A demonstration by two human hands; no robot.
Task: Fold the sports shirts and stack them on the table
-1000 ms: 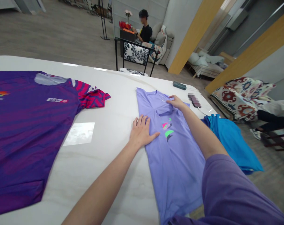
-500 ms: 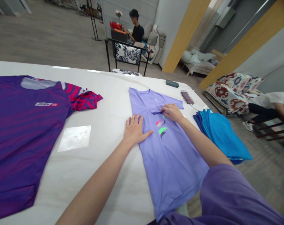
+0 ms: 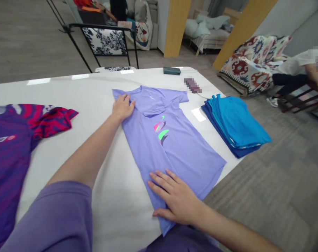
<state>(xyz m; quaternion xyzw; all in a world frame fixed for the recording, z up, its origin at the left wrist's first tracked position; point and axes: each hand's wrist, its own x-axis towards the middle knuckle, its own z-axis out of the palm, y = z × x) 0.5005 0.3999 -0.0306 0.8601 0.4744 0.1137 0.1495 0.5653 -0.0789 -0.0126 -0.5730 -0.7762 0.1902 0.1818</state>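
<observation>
A lavender T-shirt [image 3: 190, 147] lies on the white table, its left side folded inward over part of the pink and green print. Near the left shoulder, my left hand [image 3: 123, 106] rests on the fabric with fingers stretched out. My right hand [image 3: 177, 197] lies flat with spread fingers on the folded strip close to the hem. The neckline points away from me, and one short sleeve extends to the right. Some creases run across the chest below the collar.
A purple and red jersey [image 3: 12, 168] is spread at the left. Folded blue garments [image 3: 237, 122] are stacked at the table's right edge. A dark green case [image 3: 171, 71] and a blurred dark object [image 3: 192, 85] lie at the back. Beyond stands a chair [image 3: 105, 42]; a person [image 3: 292, 70] sits at right.
My right hand has moved from the chest down toward the hem. My left hand has slid up to the shoulder. The view has shifted, and the creases at the chest look flatter.
</observation>
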